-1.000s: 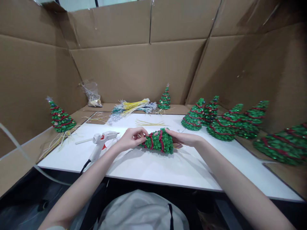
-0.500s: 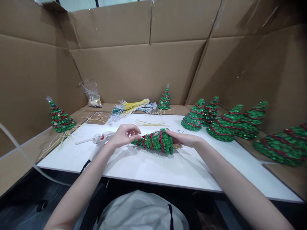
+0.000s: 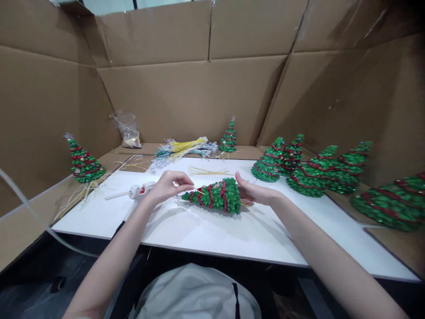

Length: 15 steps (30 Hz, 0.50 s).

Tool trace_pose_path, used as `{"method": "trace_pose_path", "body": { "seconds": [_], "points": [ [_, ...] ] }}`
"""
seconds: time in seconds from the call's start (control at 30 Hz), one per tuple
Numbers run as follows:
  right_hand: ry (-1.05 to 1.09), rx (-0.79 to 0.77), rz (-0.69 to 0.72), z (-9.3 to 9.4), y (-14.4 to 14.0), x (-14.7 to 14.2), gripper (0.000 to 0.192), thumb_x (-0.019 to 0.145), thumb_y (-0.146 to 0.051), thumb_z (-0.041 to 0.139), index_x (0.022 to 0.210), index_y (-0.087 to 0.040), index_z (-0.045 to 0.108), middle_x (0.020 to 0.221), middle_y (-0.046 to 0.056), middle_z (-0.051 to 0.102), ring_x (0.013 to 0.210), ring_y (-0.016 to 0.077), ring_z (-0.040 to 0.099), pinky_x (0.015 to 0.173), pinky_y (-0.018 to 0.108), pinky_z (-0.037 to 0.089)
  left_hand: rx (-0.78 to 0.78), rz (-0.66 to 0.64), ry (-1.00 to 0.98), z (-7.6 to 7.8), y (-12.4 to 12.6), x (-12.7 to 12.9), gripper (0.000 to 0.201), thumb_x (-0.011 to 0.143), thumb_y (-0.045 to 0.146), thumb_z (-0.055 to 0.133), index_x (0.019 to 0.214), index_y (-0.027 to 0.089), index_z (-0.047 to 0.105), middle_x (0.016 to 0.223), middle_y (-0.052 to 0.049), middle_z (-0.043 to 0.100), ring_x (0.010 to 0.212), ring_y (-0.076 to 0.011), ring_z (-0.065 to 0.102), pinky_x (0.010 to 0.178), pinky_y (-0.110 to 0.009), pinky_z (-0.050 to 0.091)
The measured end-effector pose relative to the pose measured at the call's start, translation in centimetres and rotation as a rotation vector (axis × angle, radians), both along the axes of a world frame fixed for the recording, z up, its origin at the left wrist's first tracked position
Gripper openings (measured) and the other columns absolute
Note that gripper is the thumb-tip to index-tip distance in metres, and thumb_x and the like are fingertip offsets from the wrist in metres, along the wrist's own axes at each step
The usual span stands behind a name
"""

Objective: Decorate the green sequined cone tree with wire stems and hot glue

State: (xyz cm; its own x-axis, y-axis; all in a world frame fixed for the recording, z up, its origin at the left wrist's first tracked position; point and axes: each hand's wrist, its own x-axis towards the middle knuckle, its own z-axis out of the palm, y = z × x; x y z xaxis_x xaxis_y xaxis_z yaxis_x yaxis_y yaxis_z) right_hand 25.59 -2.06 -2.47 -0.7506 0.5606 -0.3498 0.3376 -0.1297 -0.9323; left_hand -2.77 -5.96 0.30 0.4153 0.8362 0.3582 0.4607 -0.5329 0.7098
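A small green artificial Christmas tree (image 3: 217, 196) with red garland lies on its side on the white board, tip to the left. My left hand (image 3: 171, 185) is closed in a pinch on a thin pale yellow wire (image 3: 198, 190), whose far end reaches the tree's upper part. At the tree's base is my right hand (image 3: 254, 191), thumb raised away from the fingers and off the branches. Its fingertips are partly hidden beside the base. Thin yellowish wires (image 3: 248, 205) stick out there.
A white glue gun (image 3: 135, 192) lies by my left forearm. Bundled wires (image 3: 186, 148), a plastic bag (image 3: 128, 130) and loose yellow wires (image 3: 207, 171) sit farther back. Decorated trees stand left (image 3: 84, 164), back (image 3: 228, 137) and right (image 3: 312, 175). Cardboard walls (image 3: 159, 97) enclose the board (image 3: 186, 235).
My right thumb has lifted off the tree's base edge, and that hand has shifted slightly right. My left hand has drawn slightly left, still pinching the wire. The tree has barely moved.
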Motion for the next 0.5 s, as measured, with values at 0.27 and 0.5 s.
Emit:
{"method": "trace_pose_path", "body": {
  "seconds": [0.27, 0.5],
  "points": [
    [0.043, -0.12, 0.042, -0.8, 0.6, 0.5, 0.067, 0.069, -0.082, 0.016, 0.059, -0.019, 0.035, 0.04, -0.009, 0.023, 0.034, 0.0041, 0.015, 0.034, 0.021, 0.008, 0.029, -0.028, 0.016, -0.4, 0.1, 0.1, 0.018, 0.075, 0.031, 0.065, 0.075, 0.013, 0.068, 0.069, -0.003, 0.066, 0.063, -0.0104, 0.058, 0.06, -0.02, 0.044],
    [0.053, -0.096, 0.034, -1.1, 0.8, 1.4, 0.06, 0.077, -0.074, 0.026, 0.062, -0.018, 0.039, 0.042, -0.008, 0.027, 0.036, 0.0051, 0.016, 0.036, 0.021, 0.011, 0.034, -0.049, 0.01, -0.8, 0.3, 0.3, 0.018, 0.075, 0.03, 0.065, 0.074, 0.012, 0.068, 0.069, -0.003, 0.066, 0.063, -0.0105, 0.059, 0.06, -0.019, 0.045]
  ]
}}
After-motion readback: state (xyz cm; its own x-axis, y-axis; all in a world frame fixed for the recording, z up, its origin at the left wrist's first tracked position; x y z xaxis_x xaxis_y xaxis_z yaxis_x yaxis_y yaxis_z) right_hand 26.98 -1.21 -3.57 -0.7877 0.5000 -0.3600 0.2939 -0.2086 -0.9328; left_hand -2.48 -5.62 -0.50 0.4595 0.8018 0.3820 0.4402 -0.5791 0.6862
